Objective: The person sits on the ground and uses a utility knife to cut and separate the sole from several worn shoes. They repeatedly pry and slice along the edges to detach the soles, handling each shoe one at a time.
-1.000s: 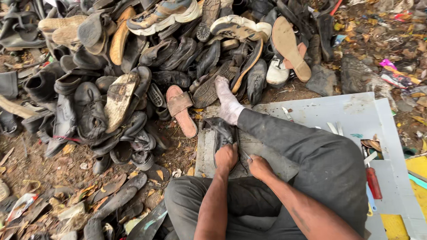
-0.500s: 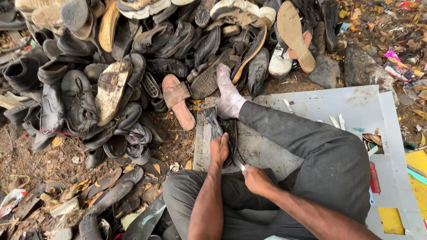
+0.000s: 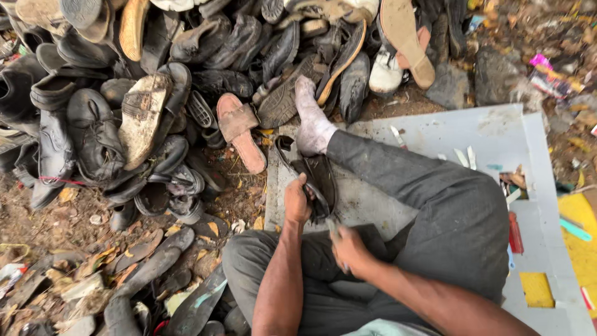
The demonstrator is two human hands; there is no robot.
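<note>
Gripping a dark shoe [image 3: 317, 180] and blade [image 3: 334, 228], hands over grey board [image 3: 435, 134], shoe heap [image 3: 155, 93] behind

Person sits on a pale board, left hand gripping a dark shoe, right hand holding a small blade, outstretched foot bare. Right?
Not quite. The head view shows the outstretched foot in a whitish sock, not bare. The rest stands: the person sits on the pale board, the left hand grips the dark shoe, and the right hand holds a small blade.

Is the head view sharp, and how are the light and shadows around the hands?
Head view: soft, even daylight, no glare, only faint shadows; shoe pile fairly sharp; left hand on the dark shoe clear; right hand slightly blurred; edges bend a little.
</note>
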